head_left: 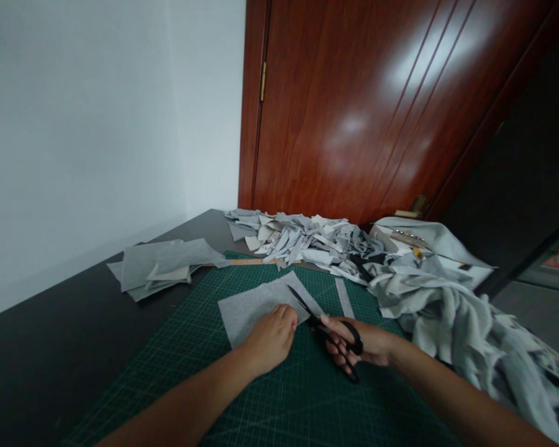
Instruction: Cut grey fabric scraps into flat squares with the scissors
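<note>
A grey piece of fabric (251, 304) lies over the green cutting mat, its near edge pinched by my left hand (274, 338). My right hand (347, 343) grips the black handles of a pair of scissors (302, 302). The blades reach toward the far left and lie at the right part of the fabric, close to my left fingers. One handle loop hangs below my right fingers. Just beyond my right hand, a narrow grey fabric strip (343, 298) rests on the mat.
The cutting mat (168, 372) covers much of the dark table (41, 354). Grey fabric pieces (163, 267) are stacked at the left. Scraps (307, 239) heap along the back. At the right are a white box (461, 261) and bunched grey cloth (466, 329). Behind stands a brown door (335, 112).
</note>
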### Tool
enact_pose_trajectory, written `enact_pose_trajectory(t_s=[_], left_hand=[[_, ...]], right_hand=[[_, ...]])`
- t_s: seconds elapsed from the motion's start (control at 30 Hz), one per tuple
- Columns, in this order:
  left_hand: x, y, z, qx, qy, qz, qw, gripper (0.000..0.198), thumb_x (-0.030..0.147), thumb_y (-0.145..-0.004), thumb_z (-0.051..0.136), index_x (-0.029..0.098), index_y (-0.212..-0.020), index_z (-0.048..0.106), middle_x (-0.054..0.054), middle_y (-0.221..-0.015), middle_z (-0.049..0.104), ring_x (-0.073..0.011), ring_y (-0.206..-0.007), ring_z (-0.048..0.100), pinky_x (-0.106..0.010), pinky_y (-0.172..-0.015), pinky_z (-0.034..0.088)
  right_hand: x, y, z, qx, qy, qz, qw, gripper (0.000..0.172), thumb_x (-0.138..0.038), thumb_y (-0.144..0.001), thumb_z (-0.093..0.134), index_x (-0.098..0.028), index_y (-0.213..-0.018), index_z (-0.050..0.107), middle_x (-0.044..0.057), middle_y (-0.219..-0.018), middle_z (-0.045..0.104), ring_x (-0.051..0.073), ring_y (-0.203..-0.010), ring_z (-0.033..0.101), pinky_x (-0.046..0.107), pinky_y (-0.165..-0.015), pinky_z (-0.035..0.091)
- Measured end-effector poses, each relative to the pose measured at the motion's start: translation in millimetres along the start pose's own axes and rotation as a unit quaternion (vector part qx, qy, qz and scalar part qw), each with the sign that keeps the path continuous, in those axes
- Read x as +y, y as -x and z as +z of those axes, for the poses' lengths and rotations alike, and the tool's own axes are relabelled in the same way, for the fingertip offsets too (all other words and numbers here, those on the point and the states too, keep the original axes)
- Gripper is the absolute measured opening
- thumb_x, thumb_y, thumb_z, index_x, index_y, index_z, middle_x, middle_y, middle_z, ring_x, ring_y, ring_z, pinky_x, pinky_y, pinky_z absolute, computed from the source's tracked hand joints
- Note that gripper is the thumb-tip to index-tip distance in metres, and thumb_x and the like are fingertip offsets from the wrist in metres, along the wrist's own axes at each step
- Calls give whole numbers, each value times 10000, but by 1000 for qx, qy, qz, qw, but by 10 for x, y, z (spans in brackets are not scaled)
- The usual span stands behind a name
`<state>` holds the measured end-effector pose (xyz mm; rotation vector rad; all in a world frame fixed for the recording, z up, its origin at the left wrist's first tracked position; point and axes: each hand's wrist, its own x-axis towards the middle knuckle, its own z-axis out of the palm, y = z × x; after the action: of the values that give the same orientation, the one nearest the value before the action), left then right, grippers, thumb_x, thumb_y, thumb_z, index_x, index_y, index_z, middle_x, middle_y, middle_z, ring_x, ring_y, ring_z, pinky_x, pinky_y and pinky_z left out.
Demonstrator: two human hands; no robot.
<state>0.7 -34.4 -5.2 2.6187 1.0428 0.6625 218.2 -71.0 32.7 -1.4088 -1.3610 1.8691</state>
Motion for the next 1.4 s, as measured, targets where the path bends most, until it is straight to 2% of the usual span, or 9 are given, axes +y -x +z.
enact_pose_trajectory(t_s=[0.23, 0.53, 0.87, 1.07, 1.17, 1.4], left_hand=[[-13, -3, 19, 8, 0, 6, 1000, 178, 42, -857, 398, 200, -884, 476, -48, -929, 573, -203, -909, 543, -326, -824, 443], [-27, -5, 31, 18, 1, 8, 1000, 152, 68, -885, 400, 196, -893, 481, -50, -925, 574, -204, -896, 546, -329, -806, 444], [-34, 3, 40, 15, 2, 6, 1000, 172, 47, -857, 413, 199, -899, 482, -45, -927, 575, -201, -900, 544, -320, -801, 440], [-37, 3, 47, 10, 0, -2, 1000, 173, 46, -847, 405, 203, -888, 465, -46, -914, 573, -203, -890, 545, -320, -790, 440], [-47, -2, 58, 12, 3, -11, 1000, 165, 55, -856, 394, 203, -895, 456, -50, -918, 573, -207, -888, 547, -329, -792, 441], [-66, -7, 77, 26, 30, -26, 999, 158, 71, -871, 381, 212, -910, 440, -41, -929, 571, -197, -884, 551, -329, -797, 446]], right_hand=[[9, 54, 2, 1, 3, -2, 1000, 614, -763, -676, 636, -196, -845, 472, -63, -587, 492, 68, -438, 458, 168, -372, 426], [54, 67, -5, -6, 6, -17, 1000, 575, -734, -713, 630, -199, -840, 461, -73, -580, 473, 61, -431, 441, 156, -363, 395], [40, 73, 66, 18, 29, -32, 999, 578, -736, -693, 643, -199, -769, 444, -86, -556, 444, 49, -409, 416, 138, -328, 340], [82, 64, 87, 30, 17, -37, 999, 550, -719, -727, 627, -205, -793, 444, -90, -560, 452, 52, -397, 429, 144, -330, 352], [81, 114, 69, 12, 19, -30, 999, 558, -729, -732, 611, -197, -787, 451, -80, -572, 475, 53, -408, 453, 143, -345, 366], [75, 129, 11, -15, -1, 10, 1000, 600, -772, -699, 601, -194, -751, 450, -51, -582, 519, 92, -469, 514, 229, -422, 510]])
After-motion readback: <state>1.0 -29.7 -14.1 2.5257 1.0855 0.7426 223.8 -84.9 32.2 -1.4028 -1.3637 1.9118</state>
